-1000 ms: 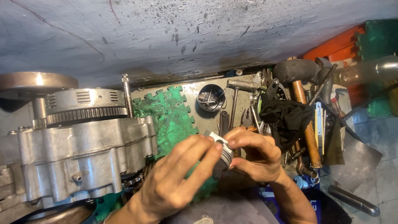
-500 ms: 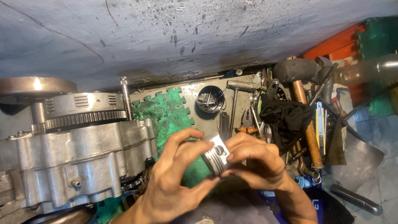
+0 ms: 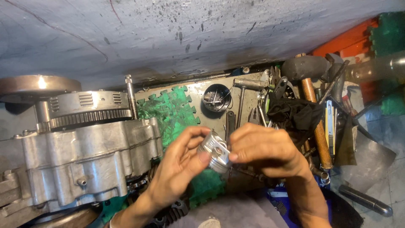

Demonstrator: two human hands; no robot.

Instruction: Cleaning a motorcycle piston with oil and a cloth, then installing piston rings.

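I pinch the small silver piston between both sets of fingers, left hand cupping below, right hand steadying its top, raised before the engine case for inspection.

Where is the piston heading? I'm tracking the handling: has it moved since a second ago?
Yes. The piston, held in both hands, has tilted and shifted slightly left toward the engine case.

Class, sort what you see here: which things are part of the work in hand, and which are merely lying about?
In hand:
left hand
right hand
silver piston, gripped between both hands

Lying about:
grey engine case
green foam mat
wooden-handled hammer
black cloth
round tin
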